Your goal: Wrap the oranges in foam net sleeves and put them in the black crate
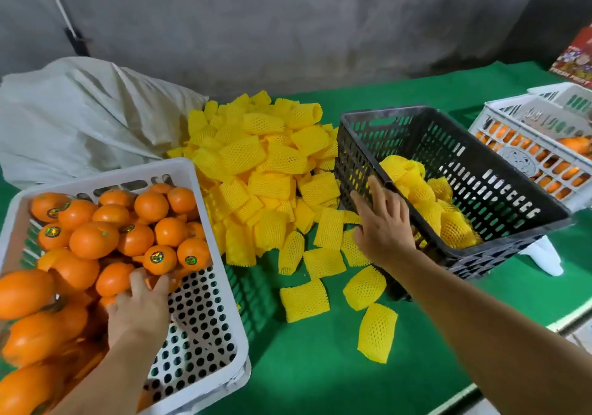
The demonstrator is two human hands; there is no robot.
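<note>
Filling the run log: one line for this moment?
left hand: reaching among oranges | right hand: at black crate rim | wrapped fruit inside

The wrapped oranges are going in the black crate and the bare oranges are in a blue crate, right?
Not quite. The head view shows the bare oranges in a white crate, not a blue one. The wrapped oranges are in the black crate, as you said.

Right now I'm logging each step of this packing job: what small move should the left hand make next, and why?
Probably close on one orange and lift it out of the white crate. The left hand already reaches into the fruit with its fingers spread, not clearly gripping. The right hand is open and empty at the black crate, near loose sleeves on the green table.
</note>
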